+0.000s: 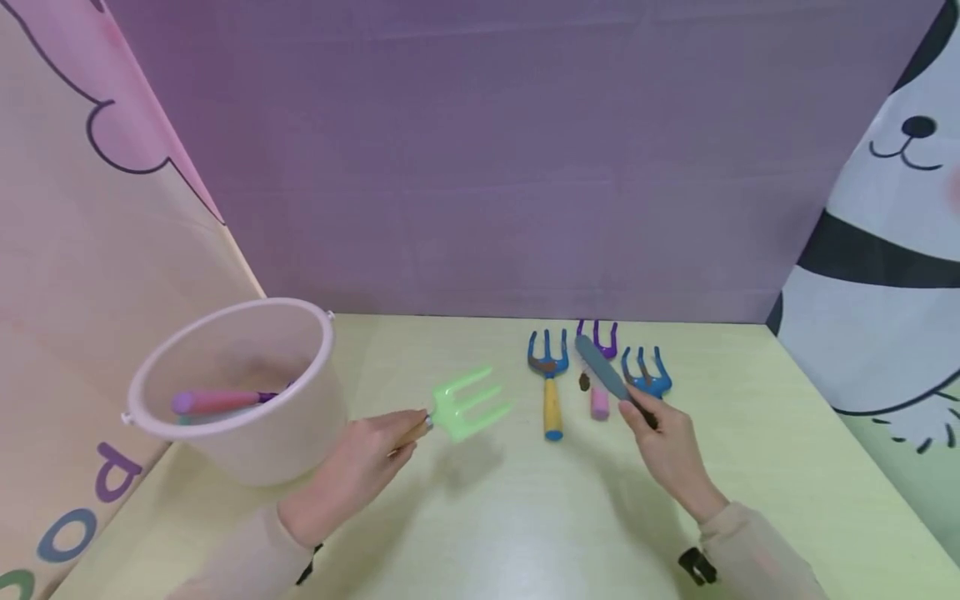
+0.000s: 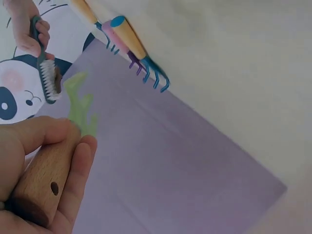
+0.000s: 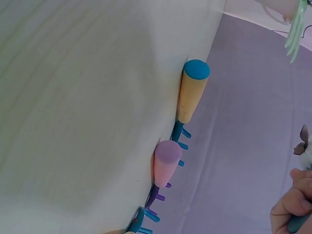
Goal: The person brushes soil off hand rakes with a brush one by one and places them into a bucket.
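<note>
My left hand (image 1: 352, 467) grips the wooden handle (image 2: 51, 175) of a light green hand fork (image 1: 456, 410), raised above the table with its tines to the right. In my right hand (image 1: 667, 446) is a dark teal brush (image 1: 602, 367); the left wrist view shows its white bristles (image 2: 48, 80). A brown leaf-like bit (image 3: 303, 139) is at those bristles. Below the brush lie a blue fork with a yellow handle (image 1: 552, 408), a purple fork with a pink handle (image 1: 599, 403) and another blue fork (image 1: 651, 385), its handle partly hidden by my right hand.
A pale pink bucket (image 1: 262, 454) stands at the left, with a pink-handled tool (image 1: 213, 402) and other partly hidden things inside. Behind the light table (image 1: 480, 533) rises a purple backdrop (image 1: 450, 167). Printed panels flank both sides, a panda (image 1: 862, 333) on the right one.
</note>
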{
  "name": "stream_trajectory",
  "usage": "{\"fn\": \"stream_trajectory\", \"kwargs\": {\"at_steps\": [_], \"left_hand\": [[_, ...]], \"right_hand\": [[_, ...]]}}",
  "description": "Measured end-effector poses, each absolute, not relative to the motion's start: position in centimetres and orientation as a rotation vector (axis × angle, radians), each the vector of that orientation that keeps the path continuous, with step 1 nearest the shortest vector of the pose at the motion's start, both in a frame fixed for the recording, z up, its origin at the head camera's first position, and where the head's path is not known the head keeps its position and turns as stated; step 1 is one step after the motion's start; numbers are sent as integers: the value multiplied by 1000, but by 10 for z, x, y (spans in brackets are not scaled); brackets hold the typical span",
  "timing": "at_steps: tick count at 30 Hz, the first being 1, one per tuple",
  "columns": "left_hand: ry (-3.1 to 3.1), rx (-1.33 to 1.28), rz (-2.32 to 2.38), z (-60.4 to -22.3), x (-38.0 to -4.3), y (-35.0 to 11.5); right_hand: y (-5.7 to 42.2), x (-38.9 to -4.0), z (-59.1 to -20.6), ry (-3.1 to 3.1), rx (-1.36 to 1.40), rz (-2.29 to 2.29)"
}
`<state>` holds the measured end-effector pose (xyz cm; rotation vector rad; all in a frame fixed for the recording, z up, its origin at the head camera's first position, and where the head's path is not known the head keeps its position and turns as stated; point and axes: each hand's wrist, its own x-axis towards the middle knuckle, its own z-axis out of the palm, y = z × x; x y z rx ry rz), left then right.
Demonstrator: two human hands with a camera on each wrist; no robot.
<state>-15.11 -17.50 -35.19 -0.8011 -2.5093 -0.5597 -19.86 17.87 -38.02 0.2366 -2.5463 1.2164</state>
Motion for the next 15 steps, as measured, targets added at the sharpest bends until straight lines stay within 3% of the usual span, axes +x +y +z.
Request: {"fn": "stream_trajectory", "kwargs": {"at_steps": [5,15], "left_hand": [[-2276,-902,-459,-323,-144,-193],[-2242,-645,-109,-225,-131,-257]], "right_hand": [[181,-200,-381,-2566,220,1205],[181,-202,-377,-2574,239,1197]]}}
